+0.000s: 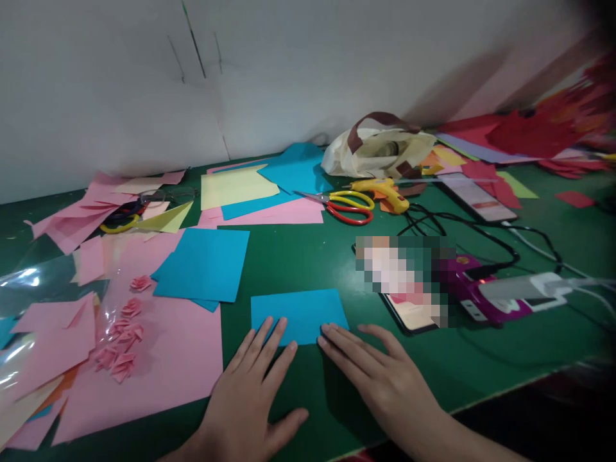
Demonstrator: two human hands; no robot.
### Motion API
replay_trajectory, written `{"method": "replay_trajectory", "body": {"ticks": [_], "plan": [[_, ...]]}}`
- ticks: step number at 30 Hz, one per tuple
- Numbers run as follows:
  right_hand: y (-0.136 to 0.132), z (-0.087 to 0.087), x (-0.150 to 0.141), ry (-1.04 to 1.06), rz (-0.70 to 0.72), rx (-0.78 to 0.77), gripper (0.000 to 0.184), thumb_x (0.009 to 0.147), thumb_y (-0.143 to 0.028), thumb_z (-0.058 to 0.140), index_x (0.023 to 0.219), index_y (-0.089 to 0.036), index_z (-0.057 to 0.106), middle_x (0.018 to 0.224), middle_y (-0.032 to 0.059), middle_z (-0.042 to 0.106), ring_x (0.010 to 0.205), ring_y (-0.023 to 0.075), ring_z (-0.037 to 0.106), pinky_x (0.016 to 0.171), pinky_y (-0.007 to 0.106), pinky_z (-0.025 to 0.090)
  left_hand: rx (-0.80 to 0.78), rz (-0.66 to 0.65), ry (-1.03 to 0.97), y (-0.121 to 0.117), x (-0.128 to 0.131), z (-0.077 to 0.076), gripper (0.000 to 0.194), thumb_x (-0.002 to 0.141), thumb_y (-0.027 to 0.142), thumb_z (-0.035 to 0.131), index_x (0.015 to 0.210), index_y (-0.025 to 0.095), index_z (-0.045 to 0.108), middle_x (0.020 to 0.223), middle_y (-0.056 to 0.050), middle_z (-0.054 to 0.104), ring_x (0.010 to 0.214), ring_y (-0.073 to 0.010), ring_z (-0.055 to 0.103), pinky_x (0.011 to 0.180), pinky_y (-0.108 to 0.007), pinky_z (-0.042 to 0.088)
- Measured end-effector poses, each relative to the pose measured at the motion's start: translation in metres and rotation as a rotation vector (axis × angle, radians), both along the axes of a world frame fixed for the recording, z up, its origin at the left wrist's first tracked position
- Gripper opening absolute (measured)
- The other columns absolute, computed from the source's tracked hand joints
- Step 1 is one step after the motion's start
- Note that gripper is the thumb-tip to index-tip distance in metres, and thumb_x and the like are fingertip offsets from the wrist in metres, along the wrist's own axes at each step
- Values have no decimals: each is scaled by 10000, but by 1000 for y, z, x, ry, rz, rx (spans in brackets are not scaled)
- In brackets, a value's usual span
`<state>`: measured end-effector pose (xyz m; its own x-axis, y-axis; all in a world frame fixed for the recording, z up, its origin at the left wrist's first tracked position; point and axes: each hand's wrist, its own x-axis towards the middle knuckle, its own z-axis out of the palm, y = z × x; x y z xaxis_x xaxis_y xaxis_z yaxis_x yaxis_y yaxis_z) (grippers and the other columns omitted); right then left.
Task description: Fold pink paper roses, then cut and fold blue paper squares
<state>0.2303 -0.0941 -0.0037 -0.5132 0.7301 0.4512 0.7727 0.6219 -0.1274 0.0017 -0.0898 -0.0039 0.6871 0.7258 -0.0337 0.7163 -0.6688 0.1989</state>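
Observation:
A blue paper rectangle (299, 311) lies flat on the green table (289, 256) in front of me. My left hand (260, 378) rests its spread fingertips on the paper's lower left part, thumb out to the side. On the lower right corner lie the fingertips of my right hand (375, 366), stretched out flat. Neither hand grips anything. To the left is a small stack of blue paper squares (205, 264), partly over a large pink sheet (187, 359). Several folded pink paper roses (128, 333) sit on that sheet.
Scissors (346, 206) and a yellow glue gun (382, 192) lie behind the paper. On the right are a phone (409, 308), a purple power strip (495, 298), cables and another phone (476, 196). A cloth bag (337, 157) stands by the wall. Pink scraps (58, 337) cover the left.

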Motion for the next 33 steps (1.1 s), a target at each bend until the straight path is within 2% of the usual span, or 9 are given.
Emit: {"method": "replay_trajectory", "body": {"ticks": [4,7,13,18,19,22,25,27,33], "plan": [[-10,-1,1,-31,-124,-44,407,894,-47,326,1074,-206,655,1160,21,661,1058,180,603,859,367,369,44,80,41,-6,0,6,584,877,541,391,1347,197,429,1477,-72,316,1348,-298,280,994,-473,397],[-16,-5,7,-60,-190,-44,416,860,-28,363,1086,-229,648,1197,17,639,1079,199,594,852,381,381,112,124,47,-11,1,6,641,865,588,366,1294,127,488,1440,-119,376,1325,-307,328,984,-479,400],[-22,-11,24,-53,-241,-8,369,842,-40,376,1003,-180,677,1138,75,668,1065,212,609,848,391,456,415,180,8,-22,1,-5,705,836,618,396,1179,25,561,1332,-233,484,1252,-328,428,924,-437,416],[-3,3,17,28,-313,-76,321,822,-64,406,875,-190,696,991,76,715,926,238,649,786,422,513,498,142,40,-23,-1,-6,670,838,592,412,1210,49,540,1307,-215,518,1244,-317,433,962,-445,347],[5,8,11,55,-320,-85,305,836,-87,412,950,-169,682,1007,92,706,938,246,640,805,434,512,499,131,48,-22,-1,-6,667,840,589,409,1218,54,534,1307,-207,521,1250,-319,423,982,-459,318],[30,21,-12,126,-223,-141,340,899,-189,410,1204,-136,551,1155,122,637,1066,240,578,876,420,497,506,122,57,-21,-1,-4,661,844,572,405,1219,44,531,1301,-201,529,1259,-327,404,1020,-487,248],[51,21,-38,99,-57,-257,544,863,-370,525,1338,-129,412,1316,152,513,1192,271,483,934,430,463,514,117,63,-20,-2,-5,636,845,548,405,1189,35,556,1288,-207,538,1269,-329,388,1041,-493,206],[59,14,-49,56,-10,-329,688,789,-490,595,1342,-124,411,1299,168,516,1180,311,473,935,475,446,524,105,75,-21,-3,-6,622,845,542,399,1163,39,580,1271,-211,552,1288,-328,361,1059,-496,167],[64,-3,-49,56,11,-444,698,723,-559,628,1276,-150,505,1109,152,561,985,292,514,816,470,465,541,153,149,-23,-7,-7,693,835,590,371,1112,8,625,1264,-279,527,1287,-375,341,1054,-571,104]]}}
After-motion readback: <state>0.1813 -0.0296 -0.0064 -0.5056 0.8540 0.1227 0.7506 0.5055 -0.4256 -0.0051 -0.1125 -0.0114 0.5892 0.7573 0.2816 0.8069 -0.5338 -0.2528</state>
